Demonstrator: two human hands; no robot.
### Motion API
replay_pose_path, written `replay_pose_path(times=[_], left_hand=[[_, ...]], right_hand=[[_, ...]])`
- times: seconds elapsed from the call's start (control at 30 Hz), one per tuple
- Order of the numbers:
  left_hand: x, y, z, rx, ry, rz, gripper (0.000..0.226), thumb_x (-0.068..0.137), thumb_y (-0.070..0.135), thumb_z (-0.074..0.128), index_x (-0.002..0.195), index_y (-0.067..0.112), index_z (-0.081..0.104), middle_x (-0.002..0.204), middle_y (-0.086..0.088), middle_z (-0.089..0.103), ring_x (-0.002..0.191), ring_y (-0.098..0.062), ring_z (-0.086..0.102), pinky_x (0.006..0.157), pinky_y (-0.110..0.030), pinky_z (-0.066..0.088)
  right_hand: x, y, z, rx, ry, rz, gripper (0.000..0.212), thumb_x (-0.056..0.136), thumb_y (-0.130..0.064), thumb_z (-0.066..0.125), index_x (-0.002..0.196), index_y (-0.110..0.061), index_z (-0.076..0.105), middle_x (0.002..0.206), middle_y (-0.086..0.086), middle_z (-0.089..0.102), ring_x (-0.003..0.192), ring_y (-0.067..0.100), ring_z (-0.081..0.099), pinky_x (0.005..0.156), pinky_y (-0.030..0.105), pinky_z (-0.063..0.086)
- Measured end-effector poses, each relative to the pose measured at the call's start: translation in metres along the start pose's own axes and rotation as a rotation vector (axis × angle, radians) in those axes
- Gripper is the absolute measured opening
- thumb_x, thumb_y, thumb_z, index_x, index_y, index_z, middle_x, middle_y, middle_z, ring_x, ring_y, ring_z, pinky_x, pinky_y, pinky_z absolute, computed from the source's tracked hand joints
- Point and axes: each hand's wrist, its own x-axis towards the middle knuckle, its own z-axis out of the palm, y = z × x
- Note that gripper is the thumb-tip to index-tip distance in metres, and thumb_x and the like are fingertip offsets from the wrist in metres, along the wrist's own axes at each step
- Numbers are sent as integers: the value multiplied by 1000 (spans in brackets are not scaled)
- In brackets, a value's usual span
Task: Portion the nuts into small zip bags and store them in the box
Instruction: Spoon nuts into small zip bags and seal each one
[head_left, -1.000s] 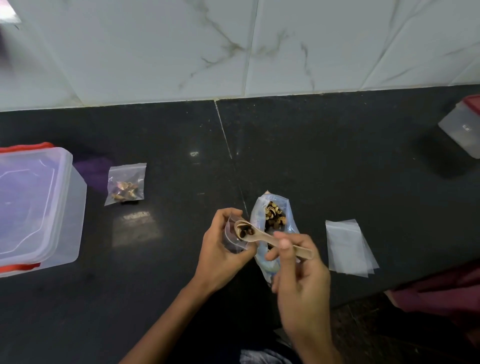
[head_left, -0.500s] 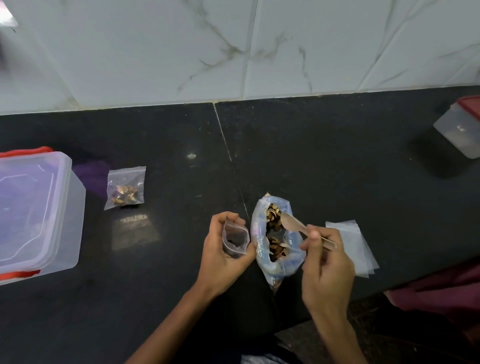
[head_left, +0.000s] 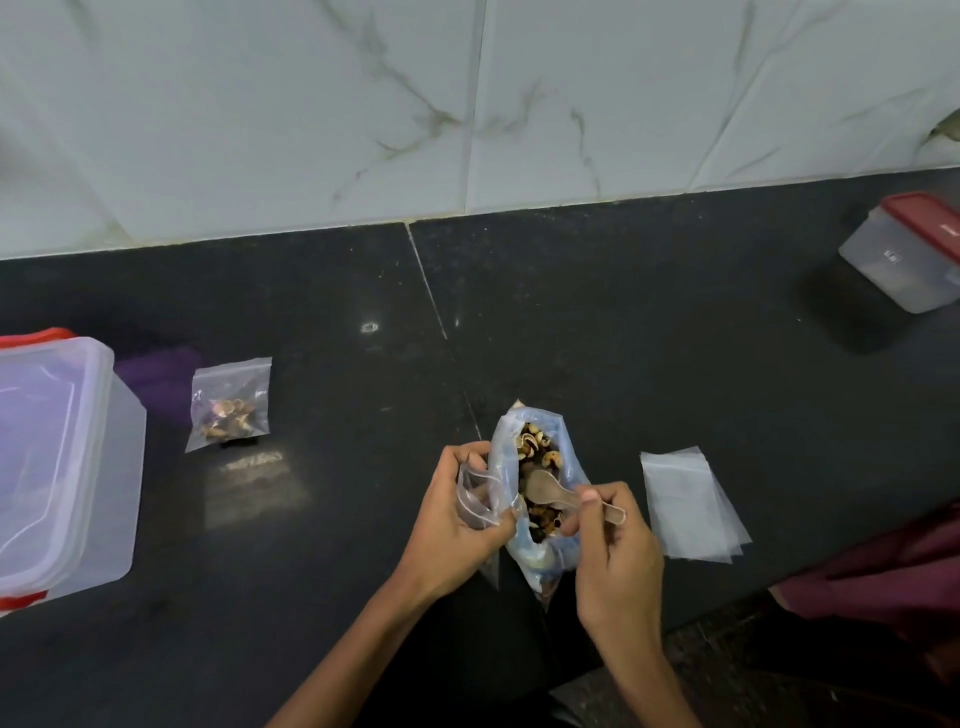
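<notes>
- Left hand (head_left: 451, 512): fingers curled round a small zip bag (head_left: 475, 496), holding its mouth open just left of the nut bag (head_left: 537, 488).
- Right hand (head_left: 613, 551): pinches the handle of a wooden spoon (head_left: 553, 493), bowl down among the nuts (head_left: 535, 444).
- Filled zip bag (head_left: 229, 405): flat on the dark counter (head_left: 649, 338), beside the clear box (head_left: 57, 462) at left.
- Stack of empty zip bags (head_left: 685, 504): right of the hands.
- Red-lidded container (head_left: 906, 254): far right, near the tiled wall (head_left: 467, 104).
</notes>
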Motion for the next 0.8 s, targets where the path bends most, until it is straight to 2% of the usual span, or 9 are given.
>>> replay_pose_path(times=[0.1,0.17,0.27,0.37,0.5,0.6,0.7,0.8], left_hand=[[0,1,1,7,-4,-26,44,77,4,71,106,9,39,120,11,52,112,-12,59,85,-32,56],[0,0,0,0,-23,-47,43,79,-6,69,108,6,38,123,6,52,110,-8,60,83,-27,55],[1,1,-2,-12,-45,-81,42,78,4,68,106,11,39,120,-2,57,106,-15,64,82,-32,56],[1,4,-3,-8,-49,-95,40,77,7,67,103,15,38,117,-13,58,102,-19,66,80,-35,57],[-2,7,-2,-25,-16,-79,41,76,13,71,102,14,40,117,-5,62,105,-16,66,79,-34,58],[-4,8,-1,-34,13,-77,40,80,-3,70,102,11,40,118,-1,62,104,-12,66,77,-28,56],[-6,13,0,-72,43,-78,42,78,-9,70,101,10,41,119,0,62,103,-16,67,76,-30,57],[-10,20,0,-50,71,-80,44,74,-4,76,101,11,44,110,19,63,96,-4,67,71,-24,56]], right_hand=[[5,-5,0,213,-36,279,23,98,-23,44,84,-14,60,69,1,65,51,4,56,51,20,43],[10,-10,-1,374,-41,488,21,99,-19,43,91,-13,62,71,5,67,42,3,51,43,17,39],[14,-14,-5,542,-39,723,19,99,-18,43,94,-14,61,68,1,69,35,6,44,31,15,29],[14,-15,-9,686,-59,866,18,99,-19,45,97,-12,61,71,1,71,34,5,41,28,14,24],[10,-16,-12,821,-60,958,16,96,-19,49,96,-9,62,74,1,71,36,4,40,27,14,21],[6,-17,-14,831,-49,966,14,95,-19,52,97,-12,64,78,2,69,36,3,40,27,14,22],[2,-18,-17,878,-31,976,15,95,-18,50,95,-11,63,77,2,64,35,3,38,28,12,20],[-1,-15,-19,900,-11,961,19,99,-23,45,103,-13,61,76,1,64,36,3,38,27,13,21]])
